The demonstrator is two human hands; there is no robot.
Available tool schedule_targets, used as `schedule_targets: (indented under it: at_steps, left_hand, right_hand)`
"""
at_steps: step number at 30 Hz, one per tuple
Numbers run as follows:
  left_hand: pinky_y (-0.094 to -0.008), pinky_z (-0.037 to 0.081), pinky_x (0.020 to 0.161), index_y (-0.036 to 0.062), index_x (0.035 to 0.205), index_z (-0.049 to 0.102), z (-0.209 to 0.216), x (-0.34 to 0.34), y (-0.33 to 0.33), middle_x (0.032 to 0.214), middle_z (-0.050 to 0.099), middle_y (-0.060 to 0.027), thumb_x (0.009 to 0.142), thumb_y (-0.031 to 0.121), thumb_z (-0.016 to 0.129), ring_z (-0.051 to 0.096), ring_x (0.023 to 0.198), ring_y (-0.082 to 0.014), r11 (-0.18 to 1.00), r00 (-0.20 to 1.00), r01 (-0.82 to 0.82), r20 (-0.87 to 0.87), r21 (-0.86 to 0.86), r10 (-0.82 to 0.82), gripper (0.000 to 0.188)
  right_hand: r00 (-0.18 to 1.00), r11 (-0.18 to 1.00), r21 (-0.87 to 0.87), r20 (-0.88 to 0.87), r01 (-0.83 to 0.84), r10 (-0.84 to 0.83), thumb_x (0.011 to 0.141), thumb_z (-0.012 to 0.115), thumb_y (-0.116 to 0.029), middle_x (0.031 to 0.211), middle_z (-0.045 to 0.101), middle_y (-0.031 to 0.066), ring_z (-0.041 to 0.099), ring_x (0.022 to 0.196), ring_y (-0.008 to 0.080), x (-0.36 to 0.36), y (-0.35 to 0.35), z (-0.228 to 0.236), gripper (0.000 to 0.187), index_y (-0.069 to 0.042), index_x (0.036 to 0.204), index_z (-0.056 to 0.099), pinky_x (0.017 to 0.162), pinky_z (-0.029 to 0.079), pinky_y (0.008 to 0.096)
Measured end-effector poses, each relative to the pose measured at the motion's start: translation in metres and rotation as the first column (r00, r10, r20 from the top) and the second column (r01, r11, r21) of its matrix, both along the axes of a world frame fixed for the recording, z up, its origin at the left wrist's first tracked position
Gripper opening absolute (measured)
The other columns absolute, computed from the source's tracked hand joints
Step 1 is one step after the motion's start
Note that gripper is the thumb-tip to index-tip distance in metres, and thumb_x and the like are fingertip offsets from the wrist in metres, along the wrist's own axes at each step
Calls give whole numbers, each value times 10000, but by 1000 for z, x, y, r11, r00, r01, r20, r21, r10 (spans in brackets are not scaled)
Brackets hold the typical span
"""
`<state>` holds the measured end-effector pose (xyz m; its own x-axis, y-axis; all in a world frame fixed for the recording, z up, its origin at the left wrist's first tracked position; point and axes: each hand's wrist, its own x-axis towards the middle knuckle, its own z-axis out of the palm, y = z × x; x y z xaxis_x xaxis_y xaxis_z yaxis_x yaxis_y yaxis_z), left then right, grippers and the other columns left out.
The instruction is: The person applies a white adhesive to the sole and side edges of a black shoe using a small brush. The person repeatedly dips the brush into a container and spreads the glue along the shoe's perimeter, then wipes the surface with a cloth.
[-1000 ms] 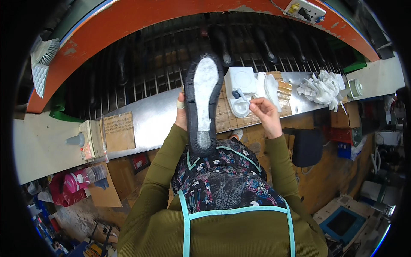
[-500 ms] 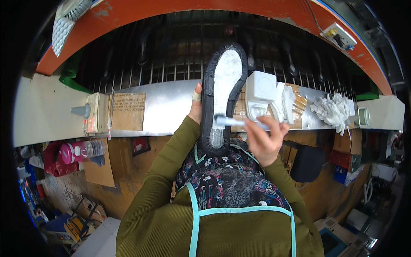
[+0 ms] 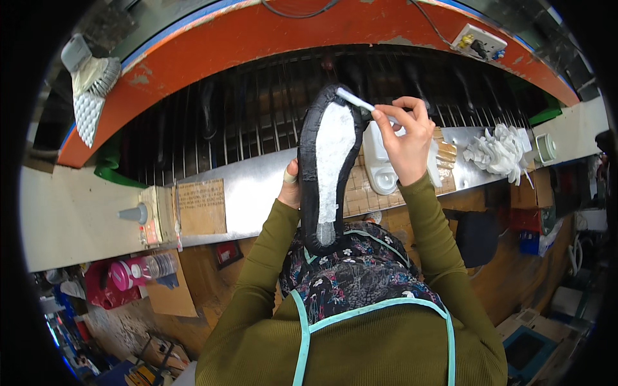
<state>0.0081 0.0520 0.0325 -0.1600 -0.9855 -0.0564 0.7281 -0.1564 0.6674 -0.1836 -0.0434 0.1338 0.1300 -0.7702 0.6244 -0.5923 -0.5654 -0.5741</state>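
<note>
A black shoe upper [image 3: 309,164] is held bottom up in front of my body, its toe end pointing away from me. White filler [image 3: 335,145] covers the middle of its underside, with gathered black edges around it. My left hand [image 3: 291,186] grips it from the left side; a pale wrap circles the thumb, and the other fingers are hidden. Between the fingertips of my right hand [image 3: 409,145] is a slim white-handled brush [image 3: 356,100]. Its tip touches the black edge at the toe end. Beyond the shoe, to its right, stands a white container [image 3: 383,177].
Metal bars [image 3: 257,109] of a rack run behind the metal bench [image 3: 257,186]. Crumpled white paper [image 3: 496,154] lies at the right. A cardboard piece [image 3: 201,206] and a grey cone [image 3: 133,213] are at the left. An orange beam [image 3: 225,42] crosses the top.
My right hand has moved the brush from the heel part up to the toe end of the shoe. The shoe stays in my left hand, and the whole view has shifted slightly.
</note>
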Motion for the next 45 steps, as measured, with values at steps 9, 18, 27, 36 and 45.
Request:
schedule_targets:
  at_steps: [9,18,27,36,45]
  left_hand:
    - [-441,503,959,30,1428,367,-22,12,-21,1340,517,-179,782,783,496,583,1135,-313,979,968,-167,-170,120,186,1001]
    - [-379,421,695,38,1201,573,-114,51,-65,1113,631,-97,829,770,421,563,790,-212,934,876,-51,-433,354,212,835]
    - [-390,432,670,89,1014,622,-215,121,-199,877,624,-110,896,552,482,552,734,-255,739,693,-401,-348,541,631,499]
    - [-556,413,921,219,1526,93,-183,85,-101,1547,127,-237,888,597,526,327,1355,-436,619,487,-210,-469,757,737,858]
    - [-499,360,979,266,1409,354,-86,37,-8,1451,407,-211,946,505,473,444,1316,-359,786,789,-143,-410,601,458,535]
  right_hand:
    - [948,970,-211,-315,-118,47,793,744,-179,969,598,24,533,698,109,-3,74,-28,143,-133,928,735,698,294,324]
    - [830,571,722,544,-390,-121,968,583,-189,857,507,-28,424,666,39,-42,55,-67,254,36,1017,690,583,333,203]
    - [994,853,518,-48,-56,95,958,536,-403,843,523,139,468,703,286,-23,-105,-102,408,2,912,525,636,405,381]
    - [549,562,790,-591,245,591,703,600,-753,1490,307,280,303,1386,401,40,-241,-203,1096,54,1410,376,1151,247,417]
    - [793,700,677,-547,229,269,558,831,-400,1553,139,227,431,1314,348,51,-266,-237,1251,-35,1499,92,1036,424,485]
